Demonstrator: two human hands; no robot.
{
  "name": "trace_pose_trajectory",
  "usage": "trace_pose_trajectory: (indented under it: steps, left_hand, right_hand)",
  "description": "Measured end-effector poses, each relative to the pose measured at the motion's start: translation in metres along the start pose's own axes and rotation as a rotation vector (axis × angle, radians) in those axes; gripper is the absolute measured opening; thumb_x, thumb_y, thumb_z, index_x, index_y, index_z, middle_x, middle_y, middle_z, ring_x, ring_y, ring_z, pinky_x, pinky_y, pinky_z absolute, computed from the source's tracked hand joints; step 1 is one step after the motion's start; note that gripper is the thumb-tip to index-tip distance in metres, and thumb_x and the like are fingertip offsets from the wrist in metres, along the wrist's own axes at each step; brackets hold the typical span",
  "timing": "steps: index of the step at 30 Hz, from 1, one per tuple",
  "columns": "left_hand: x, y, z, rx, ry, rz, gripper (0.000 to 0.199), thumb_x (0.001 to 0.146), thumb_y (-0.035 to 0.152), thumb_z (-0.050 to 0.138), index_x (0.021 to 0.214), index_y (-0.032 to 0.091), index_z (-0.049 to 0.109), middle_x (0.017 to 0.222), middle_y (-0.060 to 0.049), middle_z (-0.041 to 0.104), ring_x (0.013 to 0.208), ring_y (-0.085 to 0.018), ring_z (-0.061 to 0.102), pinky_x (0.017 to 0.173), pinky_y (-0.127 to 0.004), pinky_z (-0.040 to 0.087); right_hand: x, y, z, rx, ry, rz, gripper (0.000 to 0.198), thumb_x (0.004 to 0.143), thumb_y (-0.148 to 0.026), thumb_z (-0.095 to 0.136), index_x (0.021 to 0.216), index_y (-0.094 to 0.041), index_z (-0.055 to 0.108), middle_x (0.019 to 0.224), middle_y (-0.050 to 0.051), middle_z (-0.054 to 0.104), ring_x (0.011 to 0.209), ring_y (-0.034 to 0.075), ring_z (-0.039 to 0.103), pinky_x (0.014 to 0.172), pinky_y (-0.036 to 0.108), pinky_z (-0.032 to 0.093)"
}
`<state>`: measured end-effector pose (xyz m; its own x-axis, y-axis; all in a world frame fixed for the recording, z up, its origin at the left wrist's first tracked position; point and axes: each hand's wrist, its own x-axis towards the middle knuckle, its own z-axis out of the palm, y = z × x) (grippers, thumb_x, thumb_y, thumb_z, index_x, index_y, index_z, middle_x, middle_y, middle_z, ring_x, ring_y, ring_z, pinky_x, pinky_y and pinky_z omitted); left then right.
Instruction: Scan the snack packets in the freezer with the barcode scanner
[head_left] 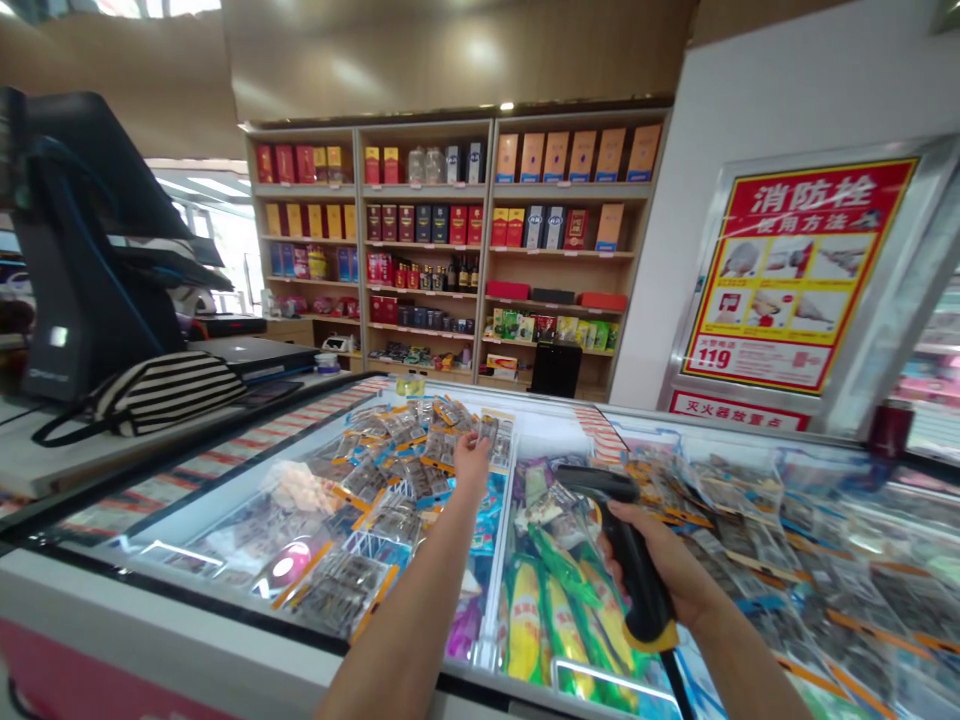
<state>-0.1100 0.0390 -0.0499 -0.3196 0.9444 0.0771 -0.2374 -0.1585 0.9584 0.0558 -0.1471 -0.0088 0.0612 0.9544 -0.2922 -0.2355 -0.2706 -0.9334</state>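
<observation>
My left hand (pixel 472 457) reaches far over the chest freezer (pixel 262 630). Its fingers are closed on the edge of a flat clear packet (pixel 496 432), whose contents I cannot make out. Around it lie many similar packets with dark contents and orange edges (pixel 366 480). My right hand (pixel 664 560) grips a black and yellow handheld barcode scanner (pixel 634 570), its head pointing left and its cable hanging down. Below the scanner are yellow corn packs (pixel 525 620) in green wrappers.
At the left a checkout terminal (pixel 97 240) stands on a counter beside a striped pouch (pixel 169 392). More dark packets (pixel 862 600) spread over the right side. Behind stand shelves (pixel 420 195) of boxed goods, and a red and yellow fire hydrant sign (pixel 802 270) hangs on the wall.
</observation>
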Motion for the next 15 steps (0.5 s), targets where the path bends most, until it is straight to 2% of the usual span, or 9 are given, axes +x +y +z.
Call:
trace_pose_trajectory:
  steps: [6,10,15]
  left_hand:
    - [-0.008,-0.009,0.008,-0.287,-0.057,-0.061,0.016,0.064,0.016,0.051,0.078,0.017,0.044,0.062,0.004,0.051,0.056,-0.007,0.052,0.06,-0.022,0.041]
    - [-0.01,-0.008,0.013,-0.362,-0.114,-0.074,0.02,0.062,0.016,0.052,0.079,0.017,0.043,0.061,0.004,0.051,0.055,-0.007,0.052,0.058,-0.022,0.042]
    - [-0.012,-0.009,0.013,-0.419,-0.139,-0.068,0.026,0.057,0.017,0.057,0.079,0.017,0.042,0.062,0.003,0.053,0.055,-0.009,0.053,0.058,-0.023,0.042]
  right_hand:
    - [0.005,0.006,0.003,-0.017,-0.039,-0.039,0.024,0.073,-0.038,0.048,0.067,-0.015,0.051,0.045,-0.003,0.052,0.031,0.008,0.045,0.029,0.019,0.038]
    - [0.007,0.008,0.002,-0.012,-0.055,-0.065,0.022,0.072,-0.038,0.049,0.072,-0.016,0.052,0.047,-0.003,0.053,0.032,0.008,0.046,0.029,0.02,0.038]
    - [0.004,0.004,-0.001,-0.006,-0.012,-0.048,0.023,0.072,-0.038,0.05,0.067,-0.016,0.052,0.045,-0.003,0.052,0.032,0.008,0.046,0.029,0.02,0.038]
